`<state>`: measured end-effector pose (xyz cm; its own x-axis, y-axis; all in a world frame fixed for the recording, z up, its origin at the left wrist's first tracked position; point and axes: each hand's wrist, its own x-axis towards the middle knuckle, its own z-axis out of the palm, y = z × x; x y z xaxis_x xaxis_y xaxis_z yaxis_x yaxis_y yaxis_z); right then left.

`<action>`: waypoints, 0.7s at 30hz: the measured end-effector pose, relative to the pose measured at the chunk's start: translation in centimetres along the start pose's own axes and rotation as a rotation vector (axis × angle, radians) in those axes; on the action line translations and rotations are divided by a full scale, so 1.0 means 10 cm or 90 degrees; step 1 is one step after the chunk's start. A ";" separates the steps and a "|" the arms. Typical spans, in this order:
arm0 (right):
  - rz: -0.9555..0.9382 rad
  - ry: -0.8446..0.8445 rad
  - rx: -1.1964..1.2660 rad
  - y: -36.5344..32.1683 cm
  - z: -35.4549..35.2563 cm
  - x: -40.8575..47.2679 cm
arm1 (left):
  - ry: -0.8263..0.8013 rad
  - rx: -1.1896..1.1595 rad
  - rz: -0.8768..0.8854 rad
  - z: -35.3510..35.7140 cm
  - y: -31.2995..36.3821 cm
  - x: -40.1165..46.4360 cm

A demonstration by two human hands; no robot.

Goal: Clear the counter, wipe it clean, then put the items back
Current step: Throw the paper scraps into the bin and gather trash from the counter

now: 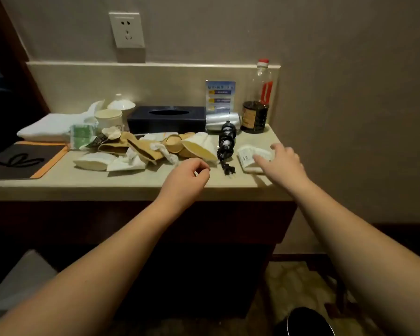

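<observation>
Counter (136, 183) not yet cleared; clearing is the step in hand, as I judge it. My right hand (283, 163) lies with fingers spread flat over a crumpled white paper (249, 154) near the right end of the counter, touching it, not yet closed round it. My left hand (192, 177) hangs just over the front edge, fingers loosely curled, holding nothing.

Heap of flattened paper cups (175, 145) and tissues (129, 162) sits mid-counter. Black cord (226, 144) lies between heap and paper. Tissue box (166, 118), silver can (222, 121) and soy sauce bottle (258, 103) stand along the back.

To do it well: gather the paper in one closing grasp and lift straight up, clear of the cord's plug. Left hand takes the heap next. Bottle looks tall and tippy; move it upright, low grip.
</observation>
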<state>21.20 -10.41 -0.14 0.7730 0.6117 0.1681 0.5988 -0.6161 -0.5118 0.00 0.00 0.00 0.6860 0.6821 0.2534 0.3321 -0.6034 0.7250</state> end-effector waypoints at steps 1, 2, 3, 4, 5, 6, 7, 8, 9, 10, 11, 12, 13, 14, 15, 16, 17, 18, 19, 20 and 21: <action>0.019 -0.031 -0.026 0.01 0.02 0.06 | -0.001 0.009 -0.008 0.06 0.03 0.06; 0.030 -0.057 -0.054 0.01 0.03 0.12 | -0.002 0.016 -0.024 0.11 0.06 0.13; 0.033 -0.079 -0.075 0.03 0.07 0.18 | -0.007 0.025 -0.035 0.17 0.07 0.19; 0.034 -0.099 -0.086 0.03 0.09 0.22 | -0.014 0.030 -0.050 0.22 0.09 0.23; 0.026 -0.105 -0.083 0.04 0.11 0.28 | -0.013 0.026 -0.063 0.28 0.10 0.28; 0.023 -0.113 -0.073 0.05 0.11 0.32 | -0.005 0.017 -0.074 0.31 0.12 0.32; 0.018 -0.126 -0.055 0.07 0.11 0.37 | 0.006 0.007 -0.081 0.35 0.13 0.34; 0.010 -0.139 -0.037 0.07 0.11 0.41 | 0.022 -0.002 -0.083 0.38 0.14 0.35; 0.007 -0.154 -0.011 0.09 0.12 0.43 | 0.034 -0.017 -0.088 0.41 0.15 0.36; 0.007 -0.163 0.019 0.10 0.13 0.43 | 0.043 -0.037 -0.096 0.44 0.15 0.35; 0.005 -0.163 0.054 0.12 0.14 0.43 | 0.054 -0.066 -0.106 0.46 0.16 0.34; 0.002 -0.155 0.090 0.14 0.15 0.41 | 0.066 -0.092 -0.118 0.46 0.17 0.34; -0.001 -0.144 0.130 0.16 0.14 0.39 | 0.079 -0.120 -0.130 0.47 0.17 0.33; -0.006 -0.132 0.176 0.17 0.12 0.36 | 0.087 -0.146 -0.145 0.47 0.16 0.33; -0.010 -0.120 0.231 0.19 0.10 0.33 | 0.089 -0.174 -0.158 0.48 0.17 0.32; -0.014 -0.108 0.291 0.21 0.07 0.30 | 0.084 -0.205 -0.169 0.49 0.18 0.32; -0.013 -0.098 0.348 0.21 0.03 0.26 | 0.079 -0.234 -0.178 0.50 0.20 0.32; -0.013 -0.090 0.398 0.20 -0.01 0.20 | 0.077 -0.256 -0.184 0.51 0.21 0.32; -0.020 -0.082 0.436 0.18 -0.03 0.14 | 0.077 -0.276 -0.190 0.52 0.23 0.32; -0.038 -0.081 0.464 0.14 -0.05 0.06 | 0.075 -0.306 -0.199 0.53 0.24 0.32; -0.066 -0.091 0.484 0.10 -0.05 -0.01 | 0.068 -0.359 -0.215 0.52 0.25 0.32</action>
<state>21.80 -11.34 -0.20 0.6559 0.7371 0.1626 0.3182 -0.0747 -0.9451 6.42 -1.46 -0.71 0.5260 0.8505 -0.0047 0.1074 -0.0609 0.9923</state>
